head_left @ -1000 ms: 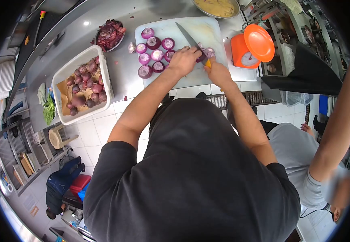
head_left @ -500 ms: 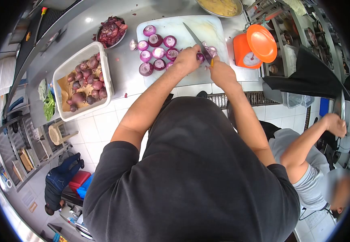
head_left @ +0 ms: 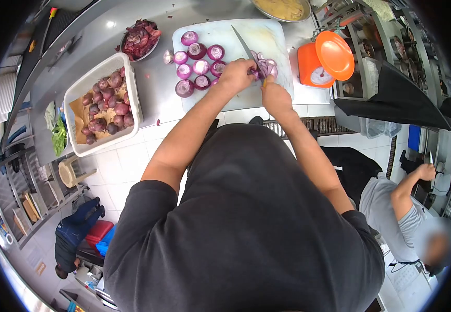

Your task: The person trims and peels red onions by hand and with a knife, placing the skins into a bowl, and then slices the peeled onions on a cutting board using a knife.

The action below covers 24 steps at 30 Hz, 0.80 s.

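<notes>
My right hand is closed around the yellow handle of a kitchen knife, whose blade points away toward the far side of the white cutting board. With bent fingers, my left hand grips a red onion beside the blade; most of this onion is hidden. Sliced onion pieces lie to the right of the knife. Several peeled red onions stand on the board's left half, left of my left hand.
Unpeeled onions fill part of a white plastic bin at left. A bowl of onion skins sits behind it. An orange kitchen scale stands right of the board, a pan of yellowish food beyond. Two other people are nearby.
More cut onion pieces lie right of the blade. My right hand and the knife have shifted slightly left and nearer my left hand. The person at right has lowered an arm.
</notes>
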Each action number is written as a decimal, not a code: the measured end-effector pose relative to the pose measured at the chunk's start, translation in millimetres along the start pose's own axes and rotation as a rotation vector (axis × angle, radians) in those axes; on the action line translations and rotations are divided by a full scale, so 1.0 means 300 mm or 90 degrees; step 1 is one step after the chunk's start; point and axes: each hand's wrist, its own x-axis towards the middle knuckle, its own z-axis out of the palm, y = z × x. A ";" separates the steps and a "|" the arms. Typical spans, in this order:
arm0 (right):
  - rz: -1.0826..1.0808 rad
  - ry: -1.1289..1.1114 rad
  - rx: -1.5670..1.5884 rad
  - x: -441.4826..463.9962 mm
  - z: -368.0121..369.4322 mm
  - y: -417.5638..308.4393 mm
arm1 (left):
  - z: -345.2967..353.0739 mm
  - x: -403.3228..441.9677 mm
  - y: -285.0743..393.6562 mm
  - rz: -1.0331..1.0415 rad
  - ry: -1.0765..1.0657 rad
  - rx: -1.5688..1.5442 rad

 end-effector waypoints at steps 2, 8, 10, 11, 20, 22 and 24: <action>-0.017 -0.019 -0.017 0.013 -0.041 0.003 | -0.001 0.000 -0.007 0.003 0.019 -0.014; -0.006 -0.022 -0.011 -0.019 -0.025 -0.008 | 0.003 -0.011 0.008 -0.006 0.028 -0.010; -0.010 -0.024 -0.012 0.000 -0.023 -0.018 | 0.011 -0.009 0.000 0.003 0.039 -0.003; -0.014 -0.025 -0.019 0.015 -0.036 -0.010 | 0.010 -0.003 -0.007 0.010 0.045 0.000; -0.013 -0.025 -0.016 0.010 -0.018 -0.010 | 0.009 -0.023 -0.011 0.022 0.057 -0.044; -0.013 -0.038 -0.013 -0.016 -0.078 -0.033 | 0.015 -0.032 -0.014 0.026 0.055 -0.030; -0.012 -0.048 -0.012 -0.052 -0.123 -0.050 | 0.011 -0.029 -0.015 0.026 0.048 -0.014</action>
